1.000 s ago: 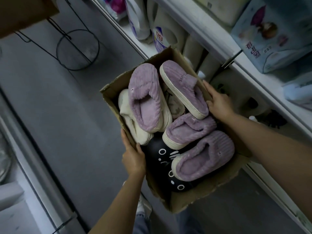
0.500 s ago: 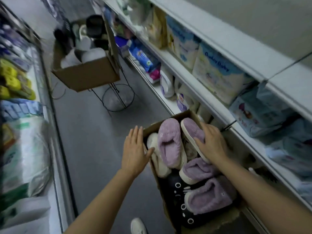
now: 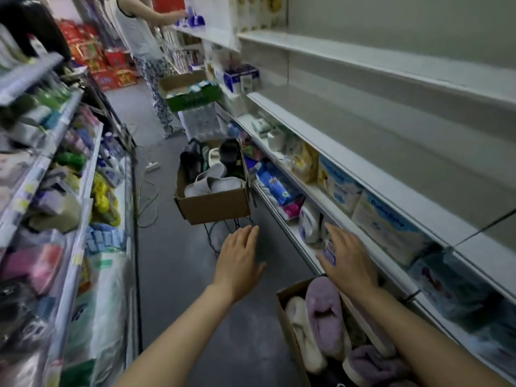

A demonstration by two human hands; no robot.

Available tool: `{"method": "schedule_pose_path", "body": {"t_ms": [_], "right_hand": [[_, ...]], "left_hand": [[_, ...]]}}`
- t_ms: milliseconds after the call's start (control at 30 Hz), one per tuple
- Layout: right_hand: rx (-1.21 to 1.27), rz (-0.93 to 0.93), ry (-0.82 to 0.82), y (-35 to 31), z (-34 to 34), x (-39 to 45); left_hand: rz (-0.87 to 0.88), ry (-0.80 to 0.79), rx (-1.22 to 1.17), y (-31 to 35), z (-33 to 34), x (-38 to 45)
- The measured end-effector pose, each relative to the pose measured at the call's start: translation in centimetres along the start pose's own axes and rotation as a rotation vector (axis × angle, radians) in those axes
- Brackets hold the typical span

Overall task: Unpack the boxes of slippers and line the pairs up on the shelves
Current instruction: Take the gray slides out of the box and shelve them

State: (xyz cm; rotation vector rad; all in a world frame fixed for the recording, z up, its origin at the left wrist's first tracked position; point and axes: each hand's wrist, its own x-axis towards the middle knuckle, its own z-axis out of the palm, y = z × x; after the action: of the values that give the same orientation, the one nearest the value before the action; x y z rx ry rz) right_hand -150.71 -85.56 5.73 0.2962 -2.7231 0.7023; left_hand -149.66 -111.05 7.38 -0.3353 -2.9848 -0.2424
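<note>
My left hand (image 3: 240, 263) hangs in the air over the aisle floor (image 3: 178, 275), fingers straight and a little spread, holding nothing. My right hand (image 3: 347, 261) is out in front too, fingers loose and apart, empty, just above the far end of the near box (image 3: 287, 305) and in front of the low shelf (image 3: 296, 236). That box sits at the lower right, against the shelving, with slippers piled in it: a purple slipper (image 3: 324, 314) lying toe away from me, a cream slipper (image 3: 301, 331) beside it on the left, another purple one (image 3: 371, 361) nearer me. My right forearm crosses over the box. Further up the aisle a second box (image 3: 215, 205) rests on a wire stand (image 3: 223, 230), holding grey slippers (image 3: 215, 180) and dark ones (image 3: 229, 152). The upper shelves (image 3: 391, 107) on the right run bare and white. A person (image 3: 145, 51) stands far down the aisle, reaching to a shelf.
</note>
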Motion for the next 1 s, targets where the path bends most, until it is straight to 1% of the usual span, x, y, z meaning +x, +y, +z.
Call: {"method": "schedule_pose_path", "body": {"t_ms": [233, 367, 533, 733, 867, 1000], "right_hand": [[-0.051, 0.032, 0.003, -6.5, 1.8, 2.8], [-0.058, 0.058, -0.016, -9.4, 3.2, 5.4], [-0.07, 0.077, -0.027, -11.5, 5.9, 10.8], [-0.062, 0.07, -0.017, -13.6, 8.9, 19.1], [-0.057, 0.079, -0.072, -14.8, 11.1, 24.5], [-0.076, 0.109, -0.11, -16.1, 14.0, 29.0]], "left_hand": [[0.016, -0.038, 0.061, -6.2, -3.9, 1.0], [0.016, -0.028, 0.07, -9.2, -5.4, 3.4], [0.024, 0.0, 0.095, -13.3, -6.3, 8.4], [0.006, -0.024, 0.112, -19.2, -7.6, 15.1], [-0.032, -0.01, 0.124, -23.6, -8.4, 19.2], [-0.053, -0.042, 0.136, -28.2, -8.7, 23.4]]}}
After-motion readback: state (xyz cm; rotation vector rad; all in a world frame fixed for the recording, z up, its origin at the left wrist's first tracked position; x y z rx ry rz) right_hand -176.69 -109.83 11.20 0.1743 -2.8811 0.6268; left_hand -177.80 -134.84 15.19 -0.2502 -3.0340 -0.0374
